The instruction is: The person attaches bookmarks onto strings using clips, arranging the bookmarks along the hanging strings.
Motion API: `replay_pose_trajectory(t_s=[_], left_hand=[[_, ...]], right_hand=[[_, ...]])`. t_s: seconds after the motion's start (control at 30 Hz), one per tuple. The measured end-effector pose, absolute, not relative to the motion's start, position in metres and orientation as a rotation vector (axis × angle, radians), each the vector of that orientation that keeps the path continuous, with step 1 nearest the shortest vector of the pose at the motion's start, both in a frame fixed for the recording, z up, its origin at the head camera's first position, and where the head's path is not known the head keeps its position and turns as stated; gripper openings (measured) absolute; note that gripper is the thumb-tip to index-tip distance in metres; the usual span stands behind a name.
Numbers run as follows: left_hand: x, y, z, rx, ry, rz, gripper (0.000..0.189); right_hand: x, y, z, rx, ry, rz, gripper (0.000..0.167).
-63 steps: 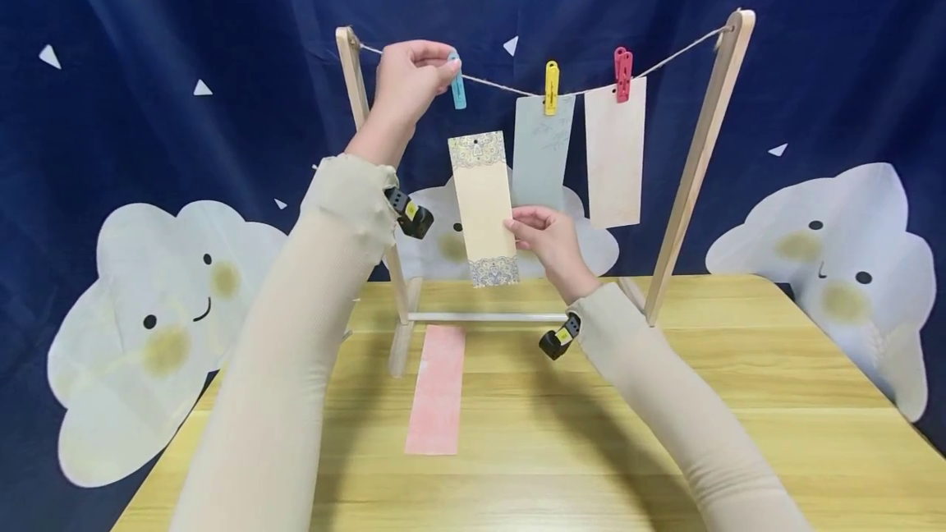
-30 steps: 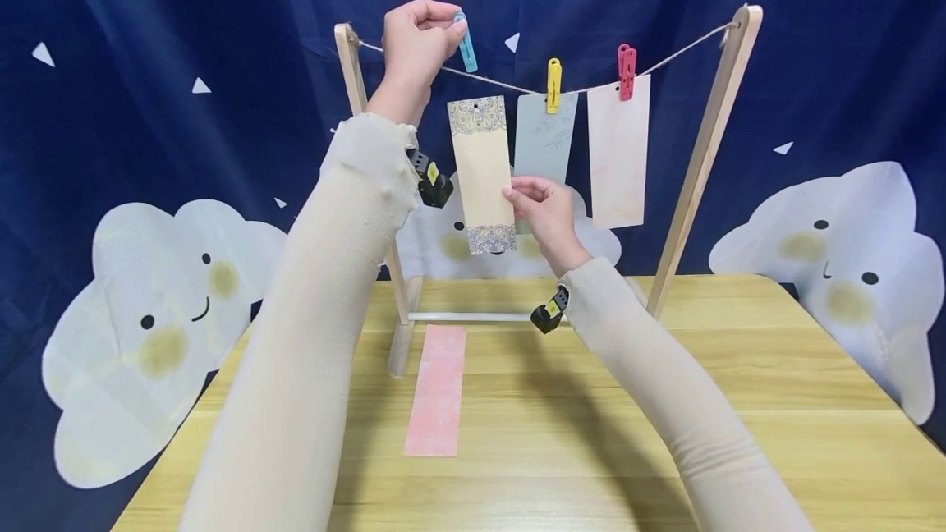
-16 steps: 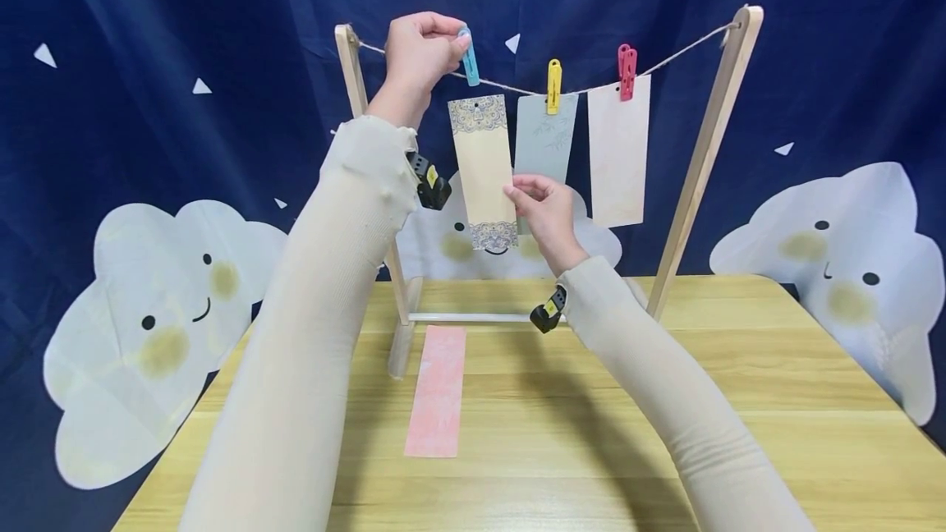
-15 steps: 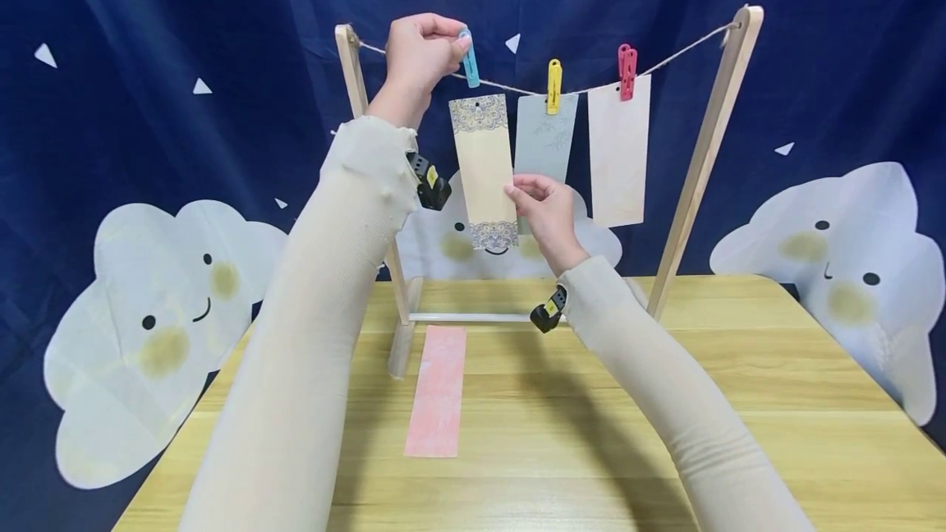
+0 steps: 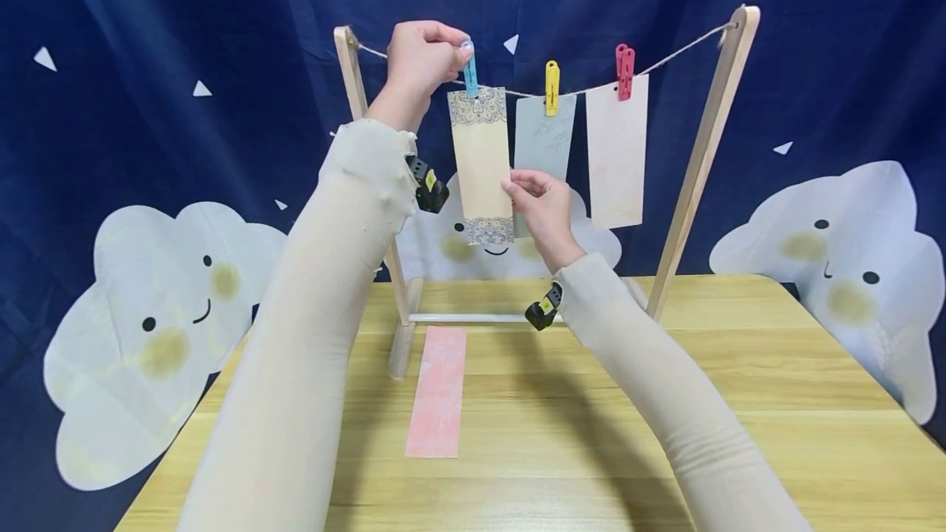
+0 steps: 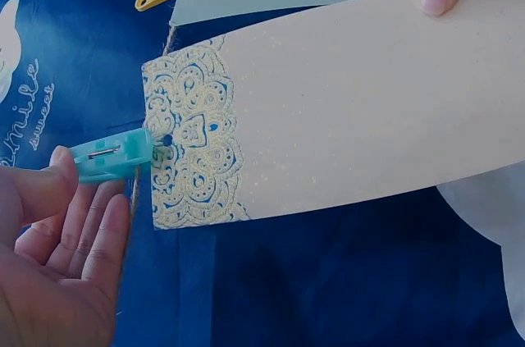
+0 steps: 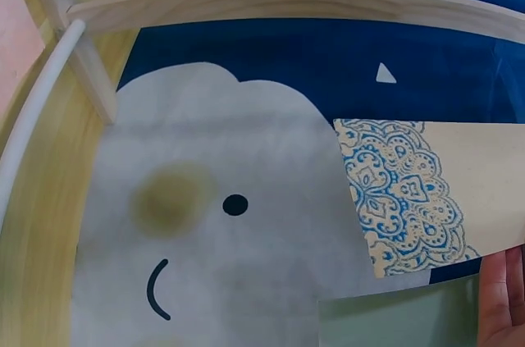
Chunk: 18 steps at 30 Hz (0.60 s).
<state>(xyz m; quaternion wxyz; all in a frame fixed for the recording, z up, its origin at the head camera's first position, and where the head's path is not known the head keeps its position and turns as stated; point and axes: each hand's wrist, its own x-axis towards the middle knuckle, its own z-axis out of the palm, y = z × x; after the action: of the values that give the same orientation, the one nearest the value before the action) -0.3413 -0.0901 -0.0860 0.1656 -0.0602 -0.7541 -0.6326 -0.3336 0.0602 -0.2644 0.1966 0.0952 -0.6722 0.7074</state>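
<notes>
My left hand [image 5: 421, 60] pinches a light-blue clothespin [image 5: 470, 71] at the string [image 5: 521, 94]. The clothespin's tip overlaps the top edge of a cream bookmark [image 5: 482, 167] with lace-patterned ends, right by its punched hole, as the left wrist view shows. With thumb and fingers, my right hand [image 5: 545, 210] holds the bookmark by its right edge, so it stands nearly upright below the string. Behind that hand hangs a grey-green bookmark [image 5: 543, 138] under a yellow clothespin [image 5: 552, 89]. A pale pink-white bookmark [image 5: 616, 154] hangs farther right from a red clothespin [image 5: 625, 72].
A wooden frame with a left post [image 5: 351, 72] and a right post [image 5: 702, 162] carries the string; a white crossbar [image 5: 488, 318] joins its feet. One pink bookmark [image 5: 436, 392] lies on the wooden table [image 5: 776, 450]. Behind hangs a dark blue curtain [image 5: 222, 130] with clouds.
My right hand has raised the cream bookmark up to the string. My left hand has moved slightly right, lifted the blue clothespin, then lowered it onto the bookmark's top edge.
</notes>
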Motion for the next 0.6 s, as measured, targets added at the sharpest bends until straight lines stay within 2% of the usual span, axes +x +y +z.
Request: replay_pose_trajectory(t_s=[0.6], left_hand=[[-0.340, -0.087, -0.081, -0.040, -2.328, -1.538, 0.013]], right_hand=[[-0.333, 0.049, -0.261, 0.254, -1.846, 2.022, 0.020]])
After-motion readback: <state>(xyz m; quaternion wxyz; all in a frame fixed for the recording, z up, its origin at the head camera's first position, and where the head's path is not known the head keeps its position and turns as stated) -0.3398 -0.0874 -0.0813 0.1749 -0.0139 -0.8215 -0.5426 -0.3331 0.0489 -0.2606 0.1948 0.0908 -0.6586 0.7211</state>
